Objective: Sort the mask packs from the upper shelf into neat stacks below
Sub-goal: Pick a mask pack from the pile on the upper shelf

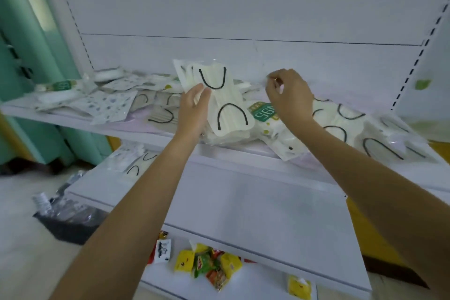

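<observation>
Mask packs (345,126) lie in a loose heap along the upper shelf (155,130), spread from 9 o'clock to 3 o'clock in my view. They are clear film sleeves with cream-white masks inside and black ear loops showing as U shapes. A few at 10 o'clock are white with small blue-grey spots. The held pack (219,95) is lifted off the heap at 12 o'clock, tilted with its top leaning left. It is cream, with one black loop near the top and one near the bottom. My left hand (194,107) grips its left edge, thumb on the front, fingers long and nearly straight along the film, arm reaching up from 7 o'clock. My right hand (289,95) is at 1 o'clock over the heap, wrist bent, fingers curled, thumb and forefinger tips drawn together. Whether they pinch clear film I cannot tell. A green label (264,112) on a pack between the hands reads upside down, looks like N95. A similar green-labelled pack sits far left, its print blurred. Some packs (136,161) already lie on the lower shelf (255,192) at 9 o'clock. Snack packets (209,265) in yellow, green and red are at 6 o'clock, their writing unreadable.
</observation>
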### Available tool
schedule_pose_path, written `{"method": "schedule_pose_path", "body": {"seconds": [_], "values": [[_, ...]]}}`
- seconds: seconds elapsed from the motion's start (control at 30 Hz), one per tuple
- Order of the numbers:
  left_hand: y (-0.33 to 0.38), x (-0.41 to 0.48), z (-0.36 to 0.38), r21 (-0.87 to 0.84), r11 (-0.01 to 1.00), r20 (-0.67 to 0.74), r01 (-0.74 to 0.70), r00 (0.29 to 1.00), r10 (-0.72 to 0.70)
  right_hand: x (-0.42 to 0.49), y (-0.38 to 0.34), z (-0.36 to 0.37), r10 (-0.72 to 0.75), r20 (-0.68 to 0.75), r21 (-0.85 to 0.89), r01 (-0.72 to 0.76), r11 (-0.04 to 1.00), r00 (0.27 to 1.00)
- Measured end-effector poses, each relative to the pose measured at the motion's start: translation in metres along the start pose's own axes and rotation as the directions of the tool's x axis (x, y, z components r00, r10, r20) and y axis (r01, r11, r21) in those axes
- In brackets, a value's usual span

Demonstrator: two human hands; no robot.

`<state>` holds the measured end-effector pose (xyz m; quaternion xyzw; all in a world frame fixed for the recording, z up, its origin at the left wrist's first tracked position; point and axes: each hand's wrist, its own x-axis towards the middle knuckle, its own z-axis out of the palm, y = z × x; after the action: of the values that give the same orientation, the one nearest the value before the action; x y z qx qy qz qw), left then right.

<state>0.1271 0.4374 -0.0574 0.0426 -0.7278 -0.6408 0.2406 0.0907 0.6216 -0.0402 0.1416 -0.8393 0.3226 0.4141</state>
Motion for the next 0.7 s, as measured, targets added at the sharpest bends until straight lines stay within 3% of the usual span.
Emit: {"method": "schedule_pose_path", "body": {"seconds": [0.1,0.23,0.33,0.43,0.47,0.53,0.57,0.63,0.7], "values": [[-0.002,-0.006,-0.015,-0.136,0.988,0.010,0.074,0.997,-0.073,-0.046,-0.054,0.022,-0.282,0.052,0.102,0.276,0.956,0.958],[-0.022,-0.027,-0.060,-0.161,0.987,-0.006,0.029,1.000,-0.031,-0.104,-0.108,0.051,-0.387,0.268,0.179,0.349,0.920,0.882],[-0.049,-0.044,-0.117,-0.087,0.996,0.018,0.026,1.000,-0.025,-0.130,-0.139,0.060,-0.298,0.413,0.388,0.130,0.912,0.860],[-0.083,-0.060,-0.187,-0.120,0.989,0.053,0.083,0.996,-0.077,-0.157,-0.164,0.087,-0.091,0.387,0.423,-0.089,0.902,0.917],[-0.095,-0.065,-0.207,-0.147,0.982,0.032,0.117,0.993,-0.113,-0.166,-0.173,0.098,-0.004,0.502,0.426,-0.244,0.871,0.865],[-0.118,-0.073,-0.243,-0.170,0.960,-0.026,0.223,0.973,-0.230,-0.190,-0.198,0.126,0.039,0.747,0.458,-0.556,0.694,0.663],[-0.129,-0.077,-0.259,-0.156,0.948,-0.035,0.278,0.958,-0.286,-0.202,-0.210,0.139,0.008,0.800,0.465,-0.629,0.623,0.600],[-0.157,-0.086,-0.288,-0.118,0.918,0.033,0.378,0.926,-0.377,-0.237,-0.227,0.171,-0.005,0.814,0.460,-0.639,0.617,0.581],[-0.186,-0.096,-0.315,-0.076,0.891,0.108,0.449,0.892,-0.440,-0.272,-0.240,0.197,0.037,0.861,0.383,-0.694,0.610,0.508]]}}
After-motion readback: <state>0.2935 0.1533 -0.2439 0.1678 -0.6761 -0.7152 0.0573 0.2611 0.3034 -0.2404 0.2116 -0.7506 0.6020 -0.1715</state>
